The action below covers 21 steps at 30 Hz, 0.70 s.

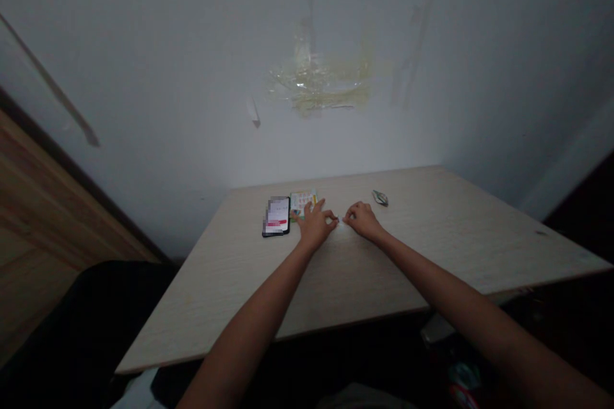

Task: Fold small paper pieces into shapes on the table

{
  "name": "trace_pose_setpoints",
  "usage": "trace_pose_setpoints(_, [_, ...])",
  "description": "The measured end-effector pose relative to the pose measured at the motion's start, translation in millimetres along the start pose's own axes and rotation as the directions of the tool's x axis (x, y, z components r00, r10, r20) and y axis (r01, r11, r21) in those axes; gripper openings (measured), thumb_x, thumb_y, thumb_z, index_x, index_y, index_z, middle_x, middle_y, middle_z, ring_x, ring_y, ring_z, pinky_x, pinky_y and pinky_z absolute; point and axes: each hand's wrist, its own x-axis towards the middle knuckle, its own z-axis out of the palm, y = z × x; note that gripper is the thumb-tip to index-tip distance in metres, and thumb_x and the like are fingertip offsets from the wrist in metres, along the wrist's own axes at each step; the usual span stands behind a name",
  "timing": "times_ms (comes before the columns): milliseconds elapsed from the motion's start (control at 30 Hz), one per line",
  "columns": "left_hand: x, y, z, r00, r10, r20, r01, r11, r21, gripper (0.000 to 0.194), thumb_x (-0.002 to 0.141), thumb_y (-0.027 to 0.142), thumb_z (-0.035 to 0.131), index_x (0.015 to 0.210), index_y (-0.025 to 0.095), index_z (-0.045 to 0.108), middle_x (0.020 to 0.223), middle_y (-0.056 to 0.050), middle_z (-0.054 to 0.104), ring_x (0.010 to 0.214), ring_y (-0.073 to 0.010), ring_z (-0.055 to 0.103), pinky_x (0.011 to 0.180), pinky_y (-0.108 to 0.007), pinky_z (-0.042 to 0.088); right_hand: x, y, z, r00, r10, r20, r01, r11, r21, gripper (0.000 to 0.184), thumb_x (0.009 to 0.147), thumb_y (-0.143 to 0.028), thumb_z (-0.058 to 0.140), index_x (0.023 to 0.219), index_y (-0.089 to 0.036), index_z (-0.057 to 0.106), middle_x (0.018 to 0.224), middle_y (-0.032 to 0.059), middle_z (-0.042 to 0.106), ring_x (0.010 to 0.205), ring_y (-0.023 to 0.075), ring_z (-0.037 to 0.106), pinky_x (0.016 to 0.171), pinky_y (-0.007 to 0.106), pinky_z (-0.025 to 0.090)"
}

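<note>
Where the pale wood-grain worktop [230, 281] meets the grey-white wall [167, 64], the joint runs behind the phone [277, 217], which serves as the landmark. Yellowed clear tape [330, 86] adheres to the wall, above and to the right of the phone. A wooden panel [43, 204] stands well to the left of the phone. Lighting is dim.

The small piece [338, 220] is located right of the phone, at the left hand's fingertips. Its long axis and direction are too small to determine. The phone's long axis runs from the near edge toward the wall, its far end slightly to the right.

The left hand [314, 225] pinches the small piece between thumb and index finger; its remaining fingers spread over a printed card [302, 196] just right of the phone. The right hand [363, 220], farther right of the phone, is curled with fingertips drawn together; whether it grips anything cannot be determined. A crumpled packet [380, 198] lies well right of the phone, its long axis diagonal.
</note>
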Motion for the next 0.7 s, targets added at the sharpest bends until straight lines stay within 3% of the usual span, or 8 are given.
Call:
trace_pose_setpoints(267, [-1.5, 1.0, 4.0, 0.999, 0.031, -0.027, -0.031, 0.999, -0.014, 0.021, 0.086, 0.046, 0.065, 0.105, 0.040, 0.073, 0.157, 0.002, 0.039, 0.144, -0.0399, 0.025, 0.108, -0.080, 0.007, -1.5, 2.7, 0.0, 0.996, -0.087, -0.015, 0.088, 0.996, 0.019, 0.021, 0.085, -0.029, 0.069, 0.105, -0.027, 0.075, 0.107, 0.0088, 0.062, 0.108, 0.0253, 0.052, 0.097, 0.038, 0.037])
trace_pose_setpoints(433, [-3.5, -3.3, 6.3, 0.996, 0.016, -0.082, -0.018, 1.000, -0.023, 0.018, 0.086, 0.048, 0.066, 0.097, 0.037, 0.074, 0.154, 0.001, 0.044, 0.142, -0.0387, 0.028, 0.106, -0.081, 0.006, -5.1, 5.0, -3.0, 0.984, -0.170, -0.045, 0.171, 0.984, 0.041, 0.013, 0.084, -0.027, 0.069, 0.094, -0.024, 0.078, 0.105, 0.0091, 0.064, 0.105, 0.0255, 0.053, 0.096, 0.040, 0.040])
trace_pose_setpoints(600, [-4.9, -6.4, 6.1, 0.987, -0.031, -0.155, 0.026, 0.999, -0.031, 0.019, 0.085, 0.045, 0.069, 0.099, 0.034, 0.073, 0.145, -0.004, 0.053, 0.140, -0.0365, 0.033, 0.105, -0.082, 0.006, -8.9, 6.5, -10.2, 0.913, -0.402, -0.063, 0.407, 0.901, 0.151, 0.005, 0.081, -0.019, 0.069, 0.079, -0.021, 0.074, 0.111, 0.0075, 0.068, 0.111, 0.0243, 0.056, 0.102, 0.042, 0.041])
trace_pose_setpoints(700, [-5.4, -6.3, 4.0, 0.984, -0.038, -0.175, 0.030, 0.998, -0.048, 0.018, 0.084, 0.044, 0.070, 0.097, 0.032, 0.073, 0.141, -0.005, 0.057, 0.136, -0.0360, 0.037, 0.106, -0.081, 0.008, -9.4, 5.9, -13.7, 0.884, -0.467, -0.026, 0.462, 0.860, 0.216, 0.007, 0.083, -0.018, 0.067, 0.084, -0.020, 0.074, 0.108, 0.0070, 0.072, 0.106, 0.0219, 0.061, 0.099, 0.039, 0.045])
